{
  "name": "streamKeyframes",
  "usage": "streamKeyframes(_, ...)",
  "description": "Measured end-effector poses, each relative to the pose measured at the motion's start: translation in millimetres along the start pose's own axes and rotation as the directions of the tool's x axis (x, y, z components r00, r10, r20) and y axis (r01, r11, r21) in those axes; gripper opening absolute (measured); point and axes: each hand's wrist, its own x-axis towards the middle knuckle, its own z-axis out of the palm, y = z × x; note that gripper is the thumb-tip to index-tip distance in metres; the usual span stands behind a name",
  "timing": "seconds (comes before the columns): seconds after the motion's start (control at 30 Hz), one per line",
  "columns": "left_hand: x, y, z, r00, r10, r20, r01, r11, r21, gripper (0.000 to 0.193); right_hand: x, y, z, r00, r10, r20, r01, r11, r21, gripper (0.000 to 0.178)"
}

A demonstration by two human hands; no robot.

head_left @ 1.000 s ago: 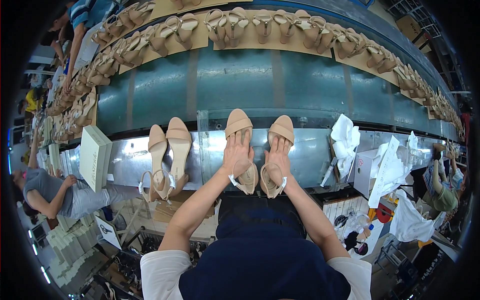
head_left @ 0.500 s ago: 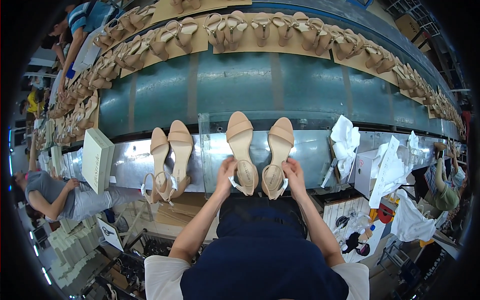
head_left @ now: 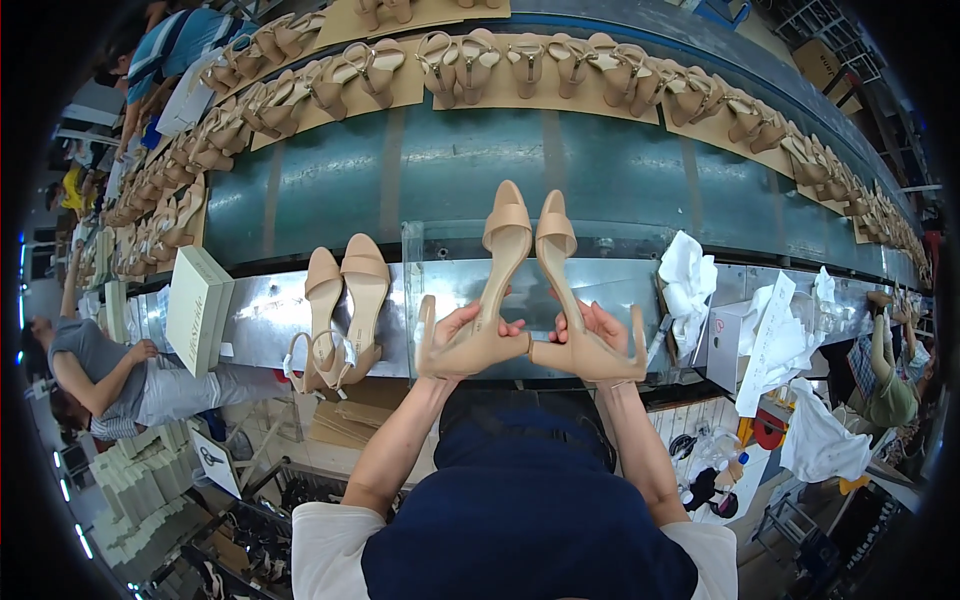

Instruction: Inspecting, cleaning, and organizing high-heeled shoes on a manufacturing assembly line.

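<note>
Two beige heeled sandals are up in my hands, toes pointing away from me and turned onto their sides with heels toward each other. My left hand point(head_left: 462, 328) grips the left sandal point(head_left: 508, 250) around its heel part, fingers partly hidden behind it. In the same way my right hand point(head_left: 597, 330) holds the right sandal point(head_left: 556, 250). A metal worktop point(head_left: 450, 290) lies beneath them. Left of my hands, another pair of matching sandals point(head_left: 362, 285) rests on the worktop, white wrapping on the ankle straps.
Beyond the worktop runs a green conveyor belt point(head_left: 480, 170), with rows of sandals point(head_left: 475, 65) on cardboard at its far side. A pale shoebox point(head_left: 197, 308) stands left. White crumpled paper point(head_left: 687, 285) and an open box point(head_left: 728, 340) sit right. Other people are at the far left and right.
Both sandals, upright near the worktop before, have been raised and tilted onto their sides, heels turned inward. My hands have shifted from the ankle straps to around the heel parts.
</note>
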Motion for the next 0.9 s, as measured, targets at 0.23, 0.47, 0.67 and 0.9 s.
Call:
streamKeyframes(0.23,-1.4,-13.1,5.5,0.986,-0.082,0.144,0.131,0.917,-0.377,0.054,1.6,-6.5,9.3,0.967,0.051,0.251,-0.113,0.965,0.237,0.060)
streamKeyframes(0.47,-2.2,-20.8,6.2,0.983,-0.094,0.158,0.148,0.915,-0.375,0.054,-2.2,-7.6,10.1,0.963,0.066,0.263,-0.128,0.966,0.226,0.061)
streamKeyframes(0.67,-2.3,-23.1,10.2,0.976,-0.084,0.201,0.165,0.888,-0.428,0.055,-5.9,-9.1,14.3,0.967,0.059,0.247,-0.111,0.972,0.205,0.060)
streamKeyframes(0.9,-5.0,-23.9,7.8,0.974,-0.124,0.192,0.194,0.894,-0.405,0.054,-11.2,-7.3,10.5,0.974,0.072,0.215,-0.117,0.972,0.204,0.054)
